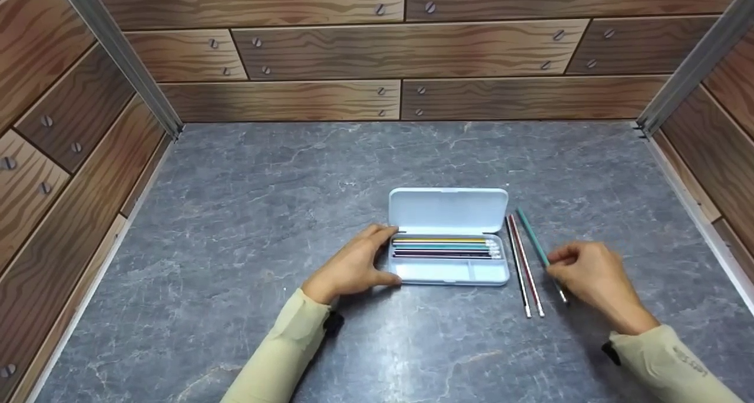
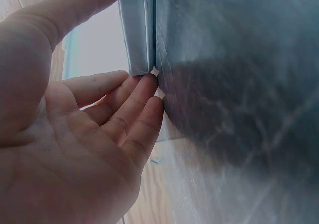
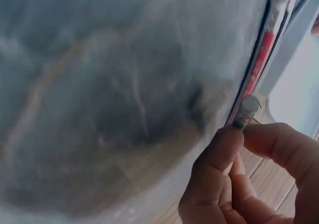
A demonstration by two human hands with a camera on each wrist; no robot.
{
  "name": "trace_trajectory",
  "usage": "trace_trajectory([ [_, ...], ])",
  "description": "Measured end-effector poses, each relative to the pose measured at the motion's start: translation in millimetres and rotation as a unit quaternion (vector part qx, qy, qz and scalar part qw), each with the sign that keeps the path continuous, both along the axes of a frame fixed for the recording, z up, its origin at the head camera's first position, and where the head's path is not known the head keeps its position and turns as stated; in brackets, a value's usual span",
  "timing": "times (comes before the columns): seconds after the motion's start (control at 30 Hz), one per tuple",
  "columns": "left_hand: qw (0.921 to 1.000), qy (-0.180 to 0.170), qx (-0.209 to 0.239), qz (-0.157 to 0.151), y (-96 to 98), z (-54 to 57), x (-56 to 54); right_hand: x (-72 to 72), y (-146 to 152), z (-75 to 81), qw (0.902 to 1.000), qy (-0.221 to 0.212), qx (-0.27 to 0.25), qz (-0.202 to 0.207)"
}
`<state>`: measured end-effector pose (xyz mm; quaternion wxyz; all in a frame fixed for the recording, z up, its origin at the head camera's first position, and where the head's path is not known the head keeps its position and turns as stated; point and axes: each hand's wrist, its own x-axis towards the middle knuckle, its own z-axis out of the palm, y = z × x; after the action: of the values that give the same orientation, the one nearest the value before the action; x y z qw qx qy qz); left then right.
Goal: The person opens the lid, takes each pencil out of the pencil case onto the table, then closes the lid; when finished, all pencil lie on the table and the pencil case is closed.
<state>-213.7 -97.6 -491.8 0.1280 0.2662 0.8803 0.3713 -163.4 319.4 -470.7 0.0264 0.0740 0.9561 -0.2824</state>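
Just below centre frame, your left hand (image 1: 355, 266) grips the left end of the open pencil case (image 1: 433, 271), where a row of pencils (image 1: 442, 248) already lies, too tight to count surely. Rightward, two loose pencils (image 1: 526, 267) are still out on the tabletop (image 1: 294, 173); at lower right, your right hand (image 1: 596, 277) pinches a teal pencil (image 1: 533, 238), its fingers partly covering it.

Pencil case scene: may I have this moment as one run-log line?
left grip: pencil case, left end; right grip: teal pencil; lid: open; inside: pencil row; right of case: two loose pencils
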Motion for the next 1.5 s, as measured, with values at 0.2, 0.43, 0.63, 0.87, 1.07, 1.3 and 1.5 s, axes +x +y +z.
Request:
trace_trajectory([
  [0.2, 1.0000, -0.005, -0.004, 0.003, 1.7, -1.6, 0.8, 0.9, -3, -0.2, 0.9982, -0.059, -0.010, 0.009],
  [0.43, 1.0000, -0.006, -0.003, 0.003, 0.6, -1.2, 0.4, 4.4, -8, -1.1, 0.9966, -0.072, -0.034, 0.023],
  [0.63, 1.0000, -0.004, -0.005, 0.005, -0.1, -1.2, 0.6, 6.1, -10, -2.0, 0.9966, -0.064, -0.045, 0.023],
  [0.87, 1.0000, -0.002, -0.001, 0.001, 0.8, -2.6, -0.2, 5.7, -11, 2.0, 0.9977, -0.041, -0.051, 0.021],
  [1.07, 1.0000, 0.002, -0.002, 0.002, -0.2, -2.5, -0.5, -5.5, -26, 6.1, 0.9931, 0.093, -0.016, 0.069],
  [1.3, 1.0000, -0.003, -0.007, 0.005, -0.9, -3.9, 0.6, -22.0, -58, 1.1, 0.9663, 0.157, -0.058, 0.195],
  [1.5, 0.9999, -0.005, -0.007, 0.007, -0.3, -2.0, -0.2, -34.3, -78, -5.2, 0.9331, 0.192, -0.019, 0.304],
])
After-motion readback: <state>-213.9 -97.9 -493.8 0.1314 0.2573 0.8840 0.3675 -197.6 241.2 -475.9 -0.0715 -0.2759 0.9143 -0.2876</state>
